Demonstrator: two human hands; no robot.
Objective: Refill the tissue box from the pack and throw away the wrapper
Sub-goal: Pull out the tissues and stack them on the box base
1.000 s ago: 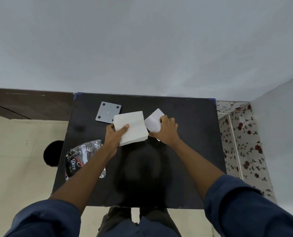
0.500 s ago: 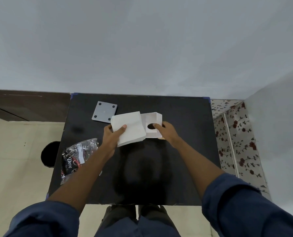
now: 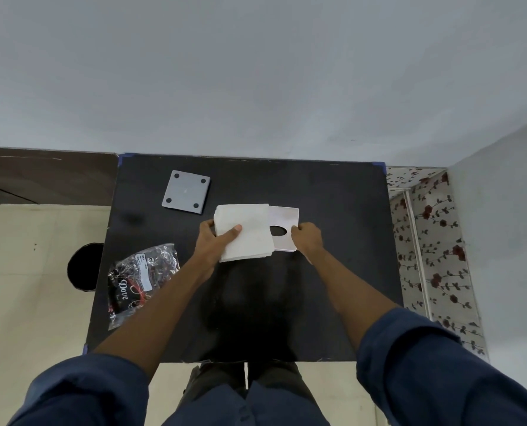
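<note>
Feeding the tissue stack [image 3: 243, 232] into the tissue box [image 3: 285, 229] works best, I judge, if I keep the stack square to the opening and slide it gently so the soft sheets don't buckle. My left hand [image 3: 214, 241] grips the stack, thumb on top, fingers curled beneath. My right hand [image 3: 308, 239] holds the box's right edge, fingers curled on it. The box is stiff, white, with an oval hole. The crinkly wrapper [image 3: 139, 279] lies on the matte black tabletop [image 3: 332, 210], beside a flat grey square plate [image 3: 186, 195].
</note>
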